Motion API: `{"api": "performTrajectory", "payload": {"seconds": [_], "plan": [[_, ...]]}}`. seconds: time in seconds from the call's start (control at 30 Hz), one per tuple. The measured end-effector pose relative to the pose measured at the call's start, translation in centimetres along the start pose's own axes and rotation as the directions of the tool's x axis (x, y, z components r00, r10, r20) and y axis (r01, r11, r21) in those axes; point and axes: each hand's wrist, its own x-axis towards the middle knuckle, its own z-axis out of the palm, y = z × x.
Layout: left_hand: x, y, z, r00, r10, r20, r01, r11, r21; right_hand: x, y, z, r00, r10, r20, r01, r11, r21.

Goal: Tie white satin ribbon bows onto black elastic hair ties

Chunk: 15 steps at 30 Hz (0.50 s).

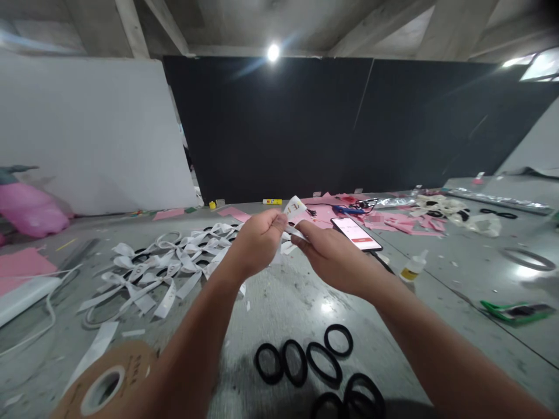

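Observation:
My left hand (258,240) is closed on a white printed ribbon (294,205), whose end stands up above the fingers. My right hand (328,251), just beside it, pinches another part of the same white ribbon, and a short stretch shows between the two hands. Whether a band sits inside the ribbon is hidden by the fingers. Several black hair ties (295,363) lie on the table below my hands. To the left is a pile of white ribbon bows (163,265), some with black bands showing among them.
A cardboard ribbon reel (126,364) stands at the lower left. To the right are a lit phone (356,234), a small glue bottle (413,266) and a green-edged object (517,311). Pink scraps (321,215) lie at the back, before a dark panel (279,128).

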Motion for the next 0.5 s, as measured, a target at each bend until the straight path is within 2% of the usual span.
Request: {"api": "performTrajectory", "payload": {"seconds": [0.1, 0.33, 0.5], "plan": [[-0.1, 0.1, -0.1, 0.999, 0.025, -0.020, -0.023, 0.995, 0.095, 0.0, 0.2, -0.2, 1.000, 0.010, 0.002, -0.009, 0.996, -0.088], [-0.2, -0.1, -0.6, 0.998, 0.006, 0.070, -0.011, 0.998, 0.060, -0.1, 0.8, -1.2, 0.999, 0.042, -0.035, -0.049, 0.973, -0.228], [-0.2, 0.0, -0.8, 0.997, -0.025, 0.078, 0.019, 0.997, 0.070, -0.2, 0.8, -1.6, 0.998, 0.065, -0.019, -0.067, 0.958, -0.280]]}}
